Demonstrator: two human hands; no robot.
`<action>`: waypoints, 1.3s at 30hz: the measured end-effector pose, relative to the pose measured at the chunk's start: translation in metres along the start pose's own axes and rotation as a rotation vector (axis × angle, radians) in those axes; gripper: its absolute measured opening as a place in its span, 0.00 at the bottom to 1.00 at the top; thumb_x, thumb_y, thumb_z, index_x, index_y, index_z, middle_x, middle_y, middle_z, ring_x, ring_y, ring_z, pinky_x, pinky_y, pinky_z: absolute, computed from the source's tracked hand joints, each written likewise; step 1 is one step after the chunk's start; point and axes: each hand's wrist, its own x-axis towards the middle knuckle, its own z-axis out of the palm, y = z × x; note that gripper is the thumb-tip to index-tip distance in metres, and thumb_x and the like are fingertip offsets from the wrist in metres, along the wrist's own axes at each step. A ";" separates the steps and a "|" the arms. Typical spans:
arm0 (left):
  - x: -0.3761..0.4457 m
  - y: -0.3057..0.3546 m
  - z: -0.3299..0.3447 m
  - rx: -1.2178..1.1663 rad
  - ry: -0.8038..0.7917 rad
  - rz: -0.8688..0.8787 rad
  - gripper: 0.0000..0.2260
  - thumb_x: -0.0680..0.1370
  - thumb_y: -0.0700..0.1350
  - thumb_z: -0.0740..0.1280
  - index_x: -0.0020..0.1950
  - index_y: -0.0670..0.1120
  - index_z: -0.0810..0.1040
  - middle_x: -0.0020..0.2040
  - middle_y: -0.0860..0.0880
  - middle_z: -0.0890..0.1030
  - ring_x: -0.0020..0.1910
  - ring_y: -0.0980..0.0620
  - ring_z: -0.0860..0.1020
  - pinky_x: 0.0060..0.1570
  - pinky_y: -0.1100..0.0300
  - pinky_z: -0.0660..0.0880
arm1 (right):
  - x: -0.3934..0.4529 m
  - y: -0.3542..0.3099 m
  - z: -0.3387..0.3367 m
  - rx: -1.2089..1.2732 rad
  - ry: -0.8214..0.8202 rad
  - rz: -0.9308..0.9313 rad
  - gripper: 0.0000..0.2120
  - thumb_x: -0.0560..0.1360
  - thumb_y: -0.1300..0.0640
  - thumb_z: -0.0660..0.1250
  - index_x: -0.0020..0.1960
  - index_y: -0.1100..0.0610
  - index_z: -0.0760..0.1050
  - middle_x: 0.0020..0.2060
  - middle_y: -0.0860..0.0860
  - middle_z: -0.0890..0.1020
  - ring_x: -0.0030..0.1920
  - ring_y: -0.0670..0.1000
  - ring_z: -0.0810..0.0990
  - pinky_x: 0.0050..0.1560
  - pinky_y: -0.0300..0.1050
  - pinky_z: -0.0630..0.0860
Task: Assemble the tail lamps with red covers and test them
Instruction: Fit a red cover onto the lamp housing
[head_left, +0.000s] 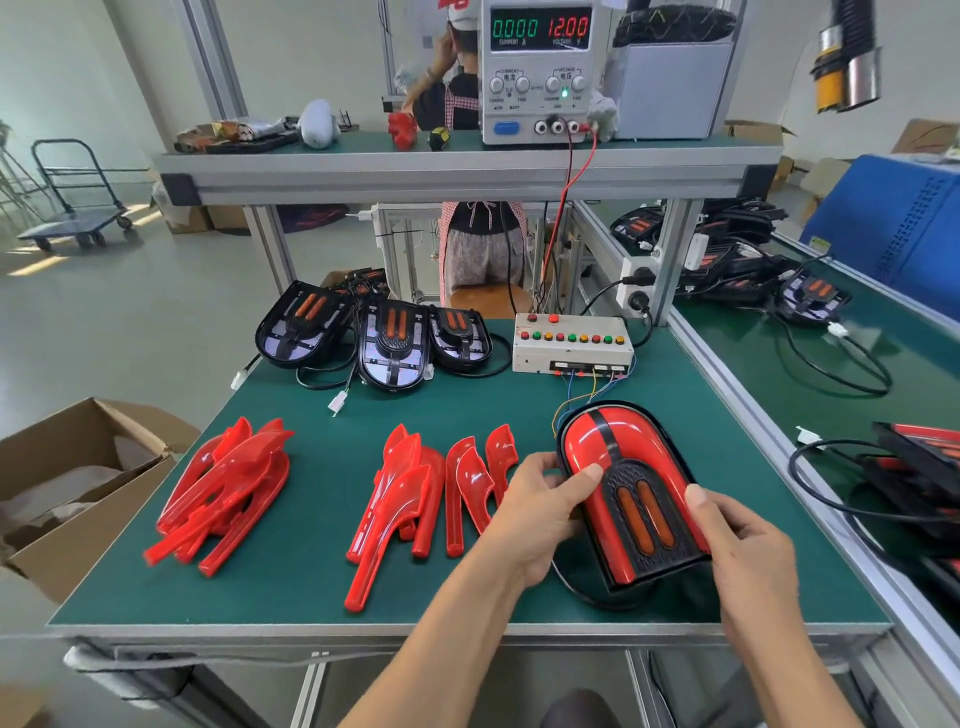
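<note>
A: What did the hands have hold of?

B: Both gripped one tail lamp (631, 493) with red covers fitted, tilted just above the near right part of the green bench (322, 587). The left hand (540, 512) curled round its left edge, thumb pressed on the red cover. The right hand (745, 545) clasped the right edge, thumb on the black centre panel.

A: And beside it?

B: Left of the lamp lay a cluster of loose red covers (431, 493), and another pile (228, 483) further left, near an open cardboard box (78, 467).

A: Further back?

B: Thin coloured wires ran from behind the lamp toward a test box (571, 345) with coloured buttons. Three uncovered lamps (384, 338) sat left of it. On the shelf above, a power supply (540, 73) read 0.000 and 12.00.
</note>
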 end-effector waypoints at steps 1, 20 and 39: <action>0.000 0.001 0.001 -0.058 -0.011 -0.001 0.19 0.79 0.42 0.72 0.67 0.42 0.70 0.60 0.41 0.83 0.58 0.44 0.83 0.54 0.47 0.82 | 0.000 -0.001 0.003 0.005 0.043 -0.005 0.05 0.77 0.45 0.72 0.49 0.43 0.87 0.46 0.46 0.89 0.49 0.46 0.87 0.48 0.40 0.83; 0.006 -0.008 0.002 -0.224 0.016 0.141 0.17 0.80 0.41 0.71 0.66 0.42 0.70 0.57 0.45 0.85 0.57 0.46 0.84 0.54 0.49 0.82 | -0.035 0.004 0.033 0.095 -0.191 0.246 0.15 0.76 0.50 0.72 0.52 0.63 0.81 0.41 0.58 0.88 0.41 0.59 0.88 0.35 0.39 0.82; 0.013 0.005 -0.005 -0.196 -0.002 0.029 0.29 0.75 0.63 0.69 0.67 0.44 0.76 0.58 0.44 0.85 0.59 0.44 0.83 0.56 0.45 0.81 | -0.042 0.005 0.036 0.110 -0.131 0.184 0.23 0.65 0.43 0.75 0.50 0.61 0.83 0.39 0.58 0.88 0.38 0.59 0.88 0.37 0.38 0.82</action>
